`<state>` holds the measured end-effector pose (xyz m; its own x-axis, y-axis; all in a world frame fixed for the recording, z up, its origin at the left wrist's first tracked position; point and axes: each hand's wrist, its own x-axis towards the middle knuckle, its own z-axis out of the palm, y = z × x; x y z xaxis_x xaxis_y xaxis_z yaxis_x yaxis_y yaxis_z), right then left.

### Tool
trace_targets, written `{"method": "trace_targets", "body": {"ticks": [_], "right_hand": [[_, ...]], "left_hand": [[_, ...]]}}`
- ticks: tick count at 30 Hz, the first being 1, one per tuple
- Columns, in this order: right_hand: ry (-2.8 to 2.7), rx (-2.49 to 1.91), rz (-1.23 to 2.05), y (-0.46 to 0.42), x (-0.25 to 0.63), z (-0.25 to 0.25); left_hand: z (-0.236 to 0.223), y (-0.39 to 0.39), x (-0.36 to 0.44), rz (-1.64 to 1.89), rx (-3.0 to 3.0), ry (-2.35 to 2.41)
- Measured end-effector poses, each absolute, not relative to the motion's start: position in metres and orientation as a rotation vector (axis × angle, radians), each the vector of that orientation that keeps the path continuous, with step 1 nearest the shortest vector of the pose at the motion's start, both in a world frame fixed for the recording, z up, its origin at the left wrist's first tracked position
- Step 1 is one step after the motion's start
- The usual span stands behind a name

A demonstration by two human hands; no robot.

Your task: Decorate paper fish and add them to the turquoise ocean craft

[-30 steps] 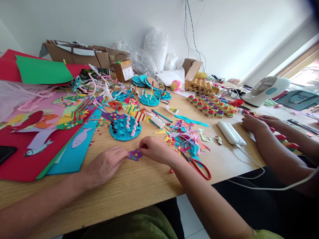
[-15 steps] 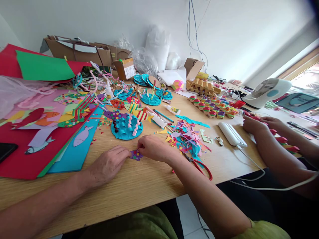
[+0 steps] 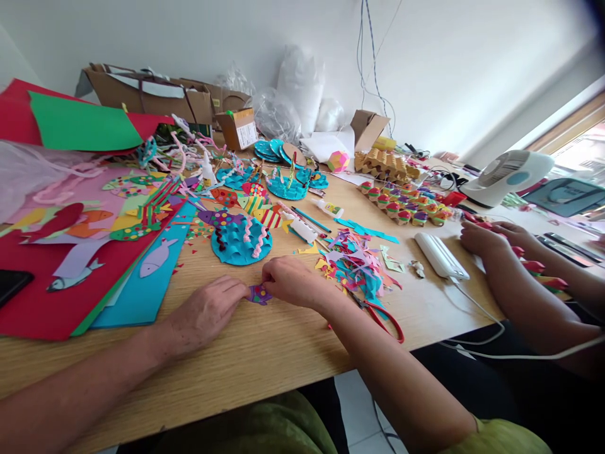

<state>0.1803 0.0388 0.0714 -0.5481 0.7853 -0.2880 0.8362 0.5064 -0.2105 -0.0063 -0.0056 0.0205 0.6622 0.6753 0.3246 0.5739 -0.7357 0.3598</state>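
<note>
A small purple paper fish (image 3: 259,294) with coloured dots lies at the table's front part, between my two hands. My left hand (image 3: 213,310) is closed on its left end, fingertips pinched together. On its right end, the fingers of my right hand (image 3: 289,282) curl down and pinch it; their tips are partly hidden. Just beyond stands a round blue painted piece (image 3: 241,243) with cups and pink and dark curled pipe cleaners. Behind that piece lie a purple dotted fish (image 3: 221,218) and a striped fish (image 3: 269,217). Red-handled scissors (image 3: 378,313) rest under my right forearm's far side.
Coloured sheets (image 3: 42,302) and paper fish cover the left. Paper scraps (image 3: 354,258), a glue bottle (image 3: 328,208) and a white power bank (image 3: 439,255) lie to the right. Another person's hands (image 3: 486,243) work at the far right, near painted egg cartons (image 3: 404,203) and a fan (image 3: 508,176).
Both my hands stay almost still, holding the small purple fish. The view has shifted very slightly; nothing else visibly moves.
</note>
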Motion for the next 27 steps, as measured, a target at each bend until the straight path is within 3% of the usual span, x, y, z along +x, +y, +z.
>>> {"method": "trace_targets", "body": {"ticks": [27], "right_hand": [[2.657,1.404,-0.57,0.0366,0.1859,0.0723]], "left_hand": [[0.0228,-0.0052,-0.0063,0.684,2.627,0.996]]}}
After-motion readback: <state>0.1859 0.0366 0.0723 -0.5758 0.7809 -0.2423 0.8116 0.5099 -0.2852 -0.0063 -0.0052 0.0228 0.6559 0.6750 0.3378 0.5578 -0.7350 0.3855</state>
